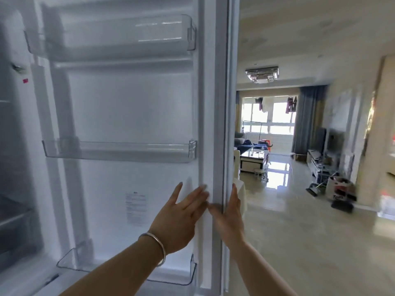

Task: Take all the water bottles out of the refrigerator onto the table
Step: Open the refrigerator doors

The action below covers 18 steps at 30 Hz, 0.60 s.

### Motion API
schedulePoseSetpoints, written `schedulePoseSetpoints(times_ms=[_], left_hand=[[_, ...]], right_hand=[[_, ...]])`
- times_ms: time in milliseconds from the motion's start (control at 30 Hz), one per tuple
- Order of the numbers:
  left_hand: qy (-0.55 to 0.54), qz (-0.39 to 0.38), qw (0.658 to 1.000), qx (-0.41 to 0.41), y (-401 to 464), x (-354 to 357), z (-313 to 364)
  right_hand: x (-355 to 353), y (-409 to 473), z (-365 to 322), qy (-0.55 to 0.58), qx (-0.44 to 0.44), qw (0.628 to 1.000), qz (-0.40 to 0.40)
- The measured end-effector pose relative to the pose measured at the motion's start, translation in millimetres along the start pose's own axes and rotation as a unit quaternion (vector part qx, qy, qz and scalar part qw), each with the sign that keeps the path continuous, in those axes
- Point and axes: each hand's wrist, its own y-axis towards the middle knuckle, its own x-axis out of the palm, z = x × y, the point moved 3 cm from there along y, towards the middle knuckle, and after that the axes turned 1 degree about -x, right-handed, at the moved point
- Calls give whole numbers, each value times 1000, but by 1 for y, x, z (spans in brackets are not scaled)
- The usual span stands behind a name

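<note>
- Refrigerator interior (12, 146) cut off at left edge, dim and blurred; contents can't be made out.
- Refrigerator door (132, 107) swung open, long axis vertical, inner face toward camera.
- Left hand (179, 216) flat, fingers straight, on door's inner edge.
- Right hand (229, 218) motion-blurred, fingers straight against door's outer edge, holding nothing.

The refrigerator door (136, 107), in front of both hands, is showing white, with clear door shelves (119, 150) above the left hand (177, 221). A silver bracelet (157, 245) is shining on the left wrist. Beyond the right hand (229, 218), blue-grey curtains (305, 118) are hanging and a beige glossy floor (299, 231) is reflecting light.
</note>
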Motion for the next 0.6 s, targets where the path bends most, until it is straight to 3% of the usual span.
schedulePoseSetpoints(times_ms=[333,600], left_hand=[[-15,-25,999,19,50,43,-10],[-61,-14,997,49,71,63,-17]], right_hand=[[15,68,14,-113,45,993,0],[33,108,38,-137,75,986,-52]])
